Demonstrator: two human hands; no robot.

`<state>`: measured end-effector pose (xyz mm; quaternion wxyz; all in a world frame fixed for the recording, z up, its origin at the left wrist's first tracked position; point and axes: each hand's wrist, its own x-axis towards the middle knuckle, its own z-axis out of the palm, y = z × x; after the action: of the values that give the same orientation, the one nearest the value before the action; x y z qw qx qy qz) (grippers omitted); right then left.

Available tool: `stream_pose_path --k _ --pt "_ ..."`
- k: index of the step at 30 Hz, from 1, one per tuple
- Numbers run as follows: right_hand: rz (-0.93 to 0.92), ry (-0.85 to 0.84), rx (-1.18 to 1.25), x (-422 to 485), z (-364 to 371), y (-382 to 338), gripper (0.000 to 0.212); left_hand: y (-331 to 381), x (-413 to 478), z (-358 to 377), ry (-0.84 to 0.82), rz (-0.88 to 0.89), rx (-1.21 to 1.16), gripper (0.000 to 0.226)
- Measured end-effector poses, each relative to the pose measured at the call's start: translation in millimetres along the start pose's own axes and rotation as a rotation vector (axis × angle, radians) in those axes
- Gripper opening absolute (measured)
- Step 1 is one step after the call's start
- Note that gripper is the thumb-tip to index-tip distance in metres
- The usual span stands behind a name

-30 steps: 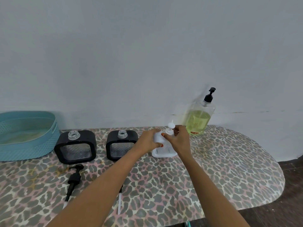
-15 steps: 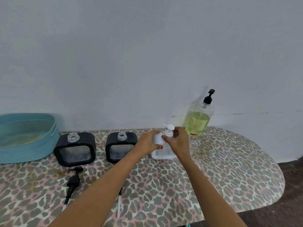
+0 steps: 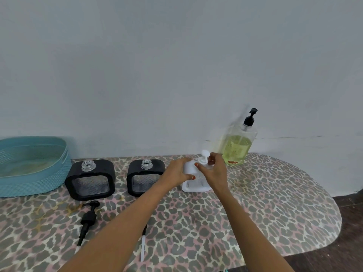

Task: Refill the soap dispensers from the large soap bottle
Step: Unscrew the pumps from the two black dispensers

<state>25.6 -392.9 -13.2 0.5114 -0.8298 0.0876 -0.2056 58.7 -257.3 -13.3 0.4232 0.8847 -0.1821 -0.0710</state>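
Leopard-print table (image 3: 275, 193) carries a white dispenser (image 3: 193, 186), upright at mid-table, pump (image 3: 204, 155) uppermost. Left hand (image 3: 176, 171) grips its body; right hand (image 3: 215, 171) pinches the pump neck. Soap bottle (image 3: 236, 148) stands just far-right.

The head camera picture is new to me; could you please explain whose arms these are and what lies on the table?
There is no machine: a person wears a camera on the head, looking down at their own arms. The left hand grips a white dispenser on the table, while the right hand pinches its pump top. Left of it stand two black dispensers, both open, with a black pump lying in front. A large soap bottle stands by the wall, a blue basket far left.
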Motion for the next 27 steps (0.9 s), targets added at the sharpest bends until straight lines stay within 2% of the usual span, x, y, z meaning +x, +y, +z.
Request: stream_pose_path --k 3,6,10,14,18,21,24,27 --pt "0.032 -0.02 0.085 -3.8 -2.5 -0.4 0.034 -0.5 0.3 -0.1 -0.007 -0.002 0.001 0.069" --pt "0.065 -0.043 0.154 -6.8 -3.7 1.6 0.037 -0.7 -0.3 0.3 -0.006 0.0 -0.003 0.068" --pt "0.038 0.031 0.082 -7.7 2.6 4.5 0.047 0.7 -0.9 0.0 0.002 0.009 -0.015 0.063" --pt "0.045 0.085 0.088 -5.6 5.4 0.0 0.034 1.5 -1.2 -0.5 0.003 0.001 -0.011 0.066" --pt "0.054 0.058 0.097 -7.8 3.1 -0.3 0.031 0.5 -1.2 -0.1 0.002 0.006 -0.007 0.065" --pt "0.056 0.027 0.045 -8.0 4.6 0.1 0.041 1.9 -2.1 -0.4 0.001 0.013 -0.017 0.063" --pt "0.02 0.079 -0.113 -6.8 11.1 3.7 0.056 4.3 -3.2 -1.2 0.007 0.022 -0.014 0.059" --pt "0.031 0.153 -0.144 -5.9 15.5 0.0 0.049 4.8 -3.6 -1.4 0.012 0.027 -0.023 0.057"
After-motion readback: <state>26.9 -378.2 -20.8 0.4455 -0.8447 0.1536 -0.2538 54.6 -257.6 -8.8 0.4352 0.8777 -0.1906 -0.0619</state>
